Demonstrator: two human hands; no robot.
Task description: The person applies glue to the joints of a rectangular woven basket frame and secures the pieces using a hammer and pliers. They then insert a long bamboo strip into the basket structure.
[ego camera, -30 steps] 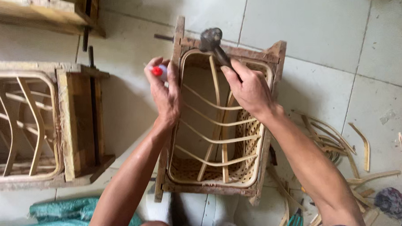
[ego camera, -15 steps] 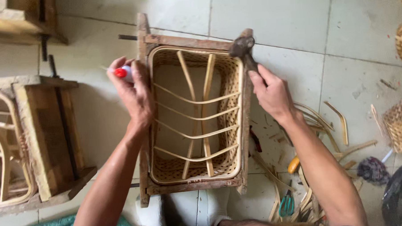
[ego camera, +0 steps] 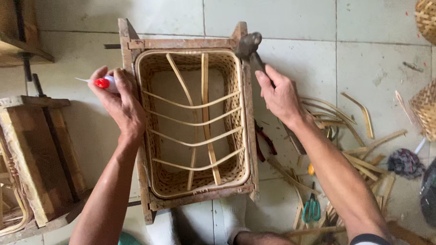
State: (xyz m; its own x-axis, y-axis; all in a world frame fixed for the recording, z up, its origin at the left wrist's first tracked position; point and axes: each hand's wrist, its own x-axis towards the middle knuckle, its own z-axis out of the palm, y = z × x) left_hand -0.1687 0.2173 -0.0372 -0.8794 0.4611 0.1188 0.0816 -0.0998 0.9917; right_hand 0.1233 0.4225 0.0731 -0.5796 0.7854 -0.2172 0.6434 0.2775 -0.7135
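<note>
While our left hand [ego camera: 120,104] grips a small red-capped glue bottle [ego camera: 103,83] against the wooden frame [ego camera: 249,116] around the woven basket [ego camera: 194,123] on the floor, our right hand [ego camera: 280,94] clasps the hammer [ego camera: 249,45] at the frame's far corner, apparently mid-tapping, so we judge any further blow needs a careful, square aim.

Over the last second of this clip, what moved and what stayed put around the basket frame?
The right hand shifted the hammer from above the middle of the frame's far edge to its far right corner. The left hand slid off the basket's rim onto the wooden frame's left rail. Unchanged: both grips, the left hand's small red-capped bottle, and the woven basket seated in the frame.
</note>
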